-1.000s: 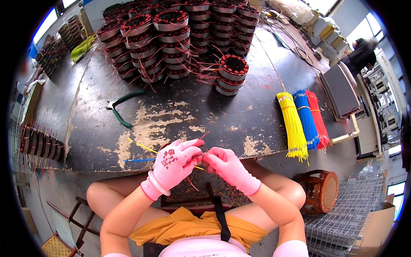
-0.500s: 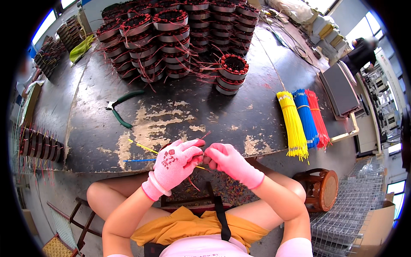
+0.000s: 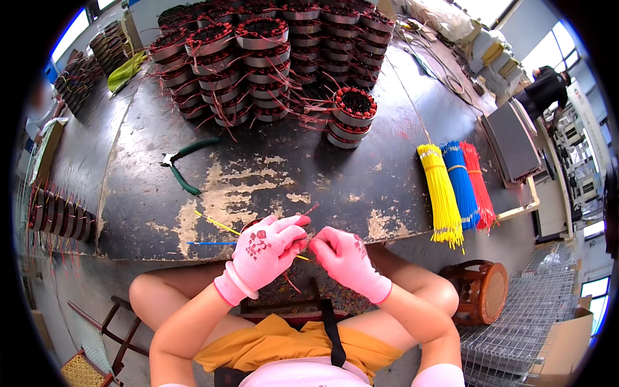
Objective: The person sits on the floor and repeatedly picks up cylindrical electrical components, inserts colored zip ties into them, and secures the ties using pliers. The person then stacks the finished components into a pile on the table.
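Note:
At the table's near edge, both my hands wear pink gloves and meet close together. My left hand (image 3: 263, 251) is curled over a wire-wound stator, mostly hidden, with a bit of dark red winding showing past the glove. From beneath this hand a yellow wire (image 3: 219, 223) and a blue wire (image 3: 211, 243) stick out leftward; reddish lead wires (image 3: 312, 209) poke out near the fingertips. My right hand (image 3: 345, 258) is closed in a pinch against the left fingertips, on what looks like a thin wire end, largely covered by the fingers.
Green-handled cutters (image 3: 184, 166) lie to the left. Stacked stators (image 3: 264, 71) fill the far side, with a shorter stack (image 3: 351, 116) nearer. Yellow (image 3: 441, 193), blue (image 3: 460, 187) and red wire bundles (image 3: 477, 187) lie right. A person (image 3: 545, 93) stands far right; a wooden stool (image 3: 480, 293) is below.
My right hand has turned slightly and dropped a little, its fingers still pinched by the left fingertips. The left hand stays nearly in place. The whole view has shifted slightly.

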`<state>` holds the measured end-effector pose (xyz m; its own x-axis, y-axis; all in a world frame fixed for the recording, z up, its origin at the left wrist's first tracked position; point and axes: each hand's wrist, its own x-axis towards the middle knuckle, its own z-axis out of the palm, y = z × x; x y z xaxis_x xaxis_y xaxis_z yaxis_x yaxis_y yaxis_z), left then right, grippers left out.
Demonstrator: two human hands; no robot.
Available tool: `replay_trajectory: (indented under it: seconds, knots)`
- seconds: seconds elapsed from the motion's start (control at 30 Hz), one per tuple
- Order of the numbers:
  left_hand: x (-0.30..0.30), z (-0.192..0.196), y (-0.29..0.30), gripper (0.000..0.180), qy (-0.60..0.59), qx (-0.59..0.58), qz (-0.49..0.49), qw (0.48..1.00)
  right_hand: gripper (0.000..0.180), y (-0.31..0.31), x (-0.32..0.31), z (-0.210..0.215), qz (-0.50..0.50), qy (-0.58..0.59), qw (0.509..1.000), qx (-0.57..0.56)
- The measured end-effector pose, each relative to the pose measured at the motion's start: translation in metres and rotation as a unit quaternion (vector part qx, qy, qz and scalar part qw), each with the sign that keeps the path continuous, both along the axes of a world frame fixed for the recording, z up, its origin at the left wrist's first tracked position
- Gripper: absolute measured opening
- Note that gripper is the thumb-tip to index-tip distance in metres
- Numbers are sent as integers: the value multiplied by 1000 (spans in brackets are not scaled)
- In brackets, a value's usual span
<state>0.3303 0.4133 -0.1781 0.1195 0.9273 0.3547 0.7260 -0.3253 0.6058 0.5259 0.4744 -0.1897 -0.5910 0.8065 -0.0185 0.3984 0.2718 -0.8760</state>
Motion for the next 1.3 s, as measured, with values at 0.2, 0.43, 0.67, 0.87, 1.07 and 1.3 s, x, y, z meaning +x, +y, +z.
replay_trajectory:
  seconds: [0.2,0.43,0.67,0.87,1.07,1.3]
  knots:
    - [0,-2,-1,13,-1,13,8,1000,18,15,8,34,95,-65,991,65]
    - [0,-1,0,15,3,11,6,1000,28,35,3,29,252,-224,794,506]
    - [-1,-1,0,12,-12,6,2,1000,35,17,-1,14,33,59,913,-402]
    - [0,1,-2,11,1,-6,16,1000,26,15,8,22,37,-92,902,419]
    - [2,-1,-1,9,-11,4,16,1000,14,9,5,4,81,-188,830,519]
    - [3,3,0,10,-3,6,17,1000,27,16,7,24,-31,-48,996,75]
